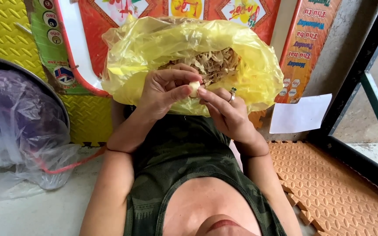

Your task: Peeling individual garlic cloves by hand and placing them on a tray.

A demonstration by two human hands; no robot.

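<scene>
Between my two hands is a small pale garlic clove (194, 88), held over an open yellow plastic bag (259, 74). My left hand (165, 89) pinches the clove between thumb and fingers. My right hand (224, 109), with a ring on one finger, touches the clove from the right with its fingertips. The bag rests on my lap and holds a heap of dry papery peels (213, 64).
A clear plastic bag (18, 131) over a dark round basin lies at the left. Yellow foam mat (1, 30) and a colourful printed mat (110, 26) are in front. Orange foam tiles (342, 188), a white paper sheet (300, 114) and a dark metal frame (364, 74) are at the right.
</scene>
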